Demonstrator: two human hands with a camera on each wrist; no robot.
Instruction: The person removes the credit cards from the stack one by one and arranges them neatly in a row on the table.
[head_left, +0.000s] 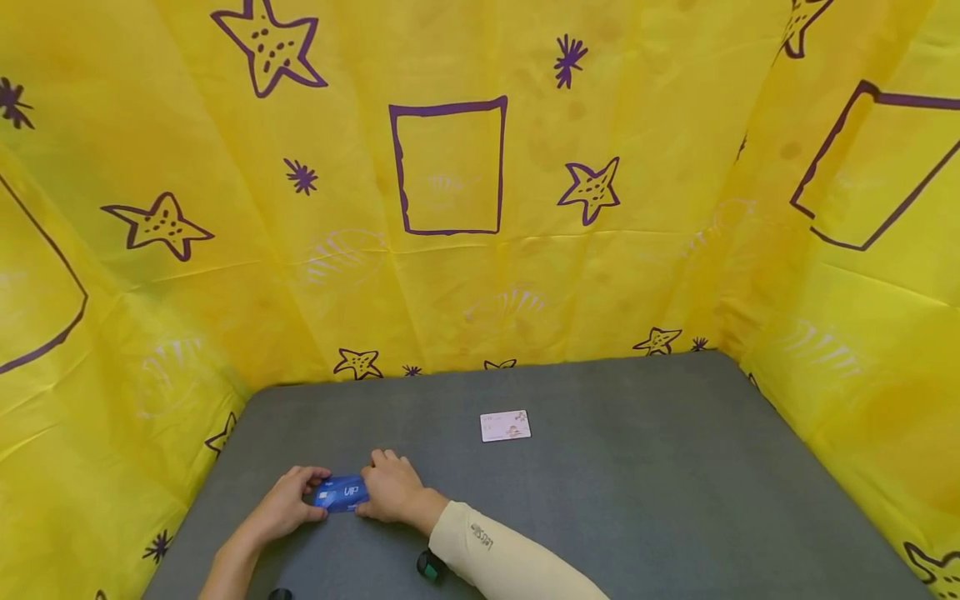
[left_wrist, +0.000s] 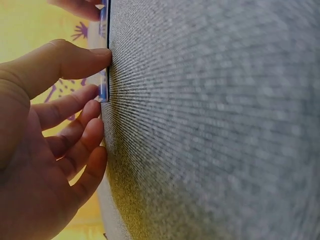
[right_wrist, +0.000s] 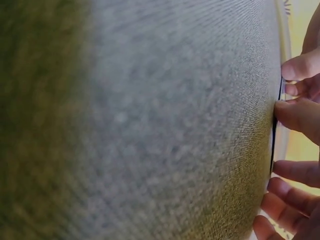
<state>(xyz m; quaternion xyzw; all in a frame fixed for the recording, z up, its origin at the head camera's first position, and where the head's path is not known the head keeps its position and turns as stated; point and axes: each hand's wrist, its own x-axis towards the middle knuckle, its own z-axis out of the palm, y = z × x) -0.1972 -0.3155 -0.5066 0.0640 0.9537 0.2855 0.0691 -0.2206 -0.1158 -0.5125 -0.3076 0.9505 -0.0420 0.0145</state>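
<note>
A blue card [head_left: 341, 494] with a chip and upside-down "VIP" lettering lies at the grey tabletop, left of the middle. My left hand [head_left: 288, 504] holds its left end, the thumb on the near edge and fingers at the far side. At the other end my right hand [head_left: 393, 487] grips it and covers that end. In the left wrist view the card [left_wrist: 104, 92] shows edge-on, close against the cloth, with the thumb [left_wrist: 90, 60] on it. The right wrist view gives only the card's thin dark edge [right_wrist: 273, 142] between thumb and fingers.
A white card with a reddish print [head_left: 505, 426] lies flat further back, right of the hands. Yellow curtains [head_left: 450, 300] with purple drawings enclose the table's [head_left: 637, 483] back and sides. A small dark round object [head_left: 431, 567] sits beside my right sleeve.
</note>
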